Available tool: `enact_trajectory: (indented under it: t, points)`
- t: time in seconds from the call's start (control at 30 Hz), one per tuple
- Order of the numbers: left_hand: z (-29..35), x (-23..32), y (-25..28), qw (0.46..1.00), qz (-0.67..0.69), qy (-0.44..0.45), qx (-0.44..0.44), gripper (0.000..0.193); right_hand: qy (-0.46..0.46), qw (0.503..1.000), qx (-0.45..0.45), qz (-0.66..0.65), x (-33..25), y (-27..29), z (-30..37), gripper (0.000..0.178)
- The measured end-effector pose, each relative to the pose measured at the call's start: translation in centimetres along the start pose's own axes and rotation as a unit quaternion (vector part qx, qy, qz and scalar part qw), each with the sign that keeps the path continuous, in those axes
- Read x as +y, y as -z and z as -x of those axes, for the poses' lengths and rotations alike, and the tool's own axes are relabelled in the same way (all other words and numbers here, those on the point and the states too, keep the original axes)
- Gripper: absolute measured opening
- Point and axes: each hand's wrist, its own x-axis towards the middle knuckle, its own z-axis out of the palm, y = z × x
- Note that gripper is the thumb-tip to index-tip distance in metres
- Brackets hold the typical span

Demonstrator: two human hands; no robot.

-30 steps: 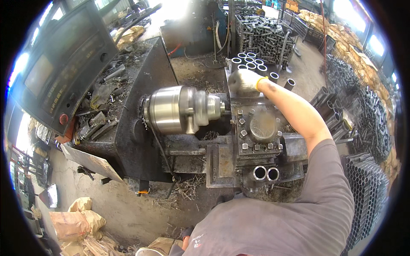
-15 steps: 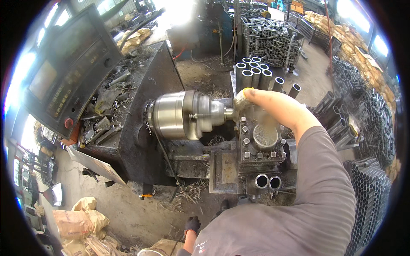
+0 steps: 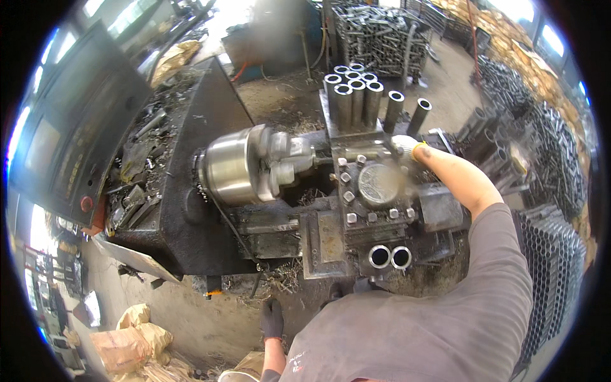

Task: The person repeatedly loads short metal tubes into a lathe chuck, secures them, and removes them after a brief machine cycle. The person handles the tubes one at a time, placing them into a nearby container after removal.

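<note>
My right hand (image 3: 403, 146), in a pale glove with a yellow cuff, is closed round the right end of a metal tube (image 3: 364, 153) lying level behind the tool post (image 3: 379, 184). To the left of the tube is the lathe chuck (image 3: 235, 164), its jaws smeared by motion. Low down beside my body hangs my left hand (image 3: 272, 319) in a dark glove, fingers stretched downward-forward and holding nothing visible. Several upright tubes (image 3: 344, 105) stand behind the tool post, and two tube ends (image 3: 380, 256) face up at its near side.
A control panel (image 3: 60, 134) rises at the left beside a chip-littered headstock cover (image 3: 143, 159). Metal shavings (image 3: 280, 280) lie below the bed. Stacked tubes (image 3: 550, 274) stand at the right, a full wire cage (image 3: 380, 41) at the back, and paper sacks (image 3: 130, 344) at the lower left.
My right hand has moved right, away from the chuck, and the tube now shows beside it. My left hand has shifted forward and left, its fingers straightening. The view has turned slightly.
</note>
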Motion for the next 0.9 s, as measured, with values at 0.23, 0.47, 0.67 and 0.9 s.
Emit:
enact_trajectory:
  t: [0.23,0.47,0.67,0.9]
  points:
    - [1.5,24.2,1.6,0.919,0.001,-0.370,-0.136,0.046,-0.159,0.985,0.067,0.022,-4.4,5.2,4.6,0.032]
    - [3.9,31.9,-7.2,0.850,-0.102,-0.470,-0.212,0.067,-0.058,0.959,0.257,-0.101,-11.6,13.2,9.0,0.035]
    - [3.2,32.3,-5.3,0.862,-0.043,-0.407,-0.299,0.049,-0.038,0.966,0.239,-0.094,-18.8,17.6,12.9,0.034]
    - [0.7,39.1,3.2,0.823,0.178,-0.286,-0.458,0.051,0.222,0.936,0.222,0.158,-29.1,20.0,14.0,0.059]
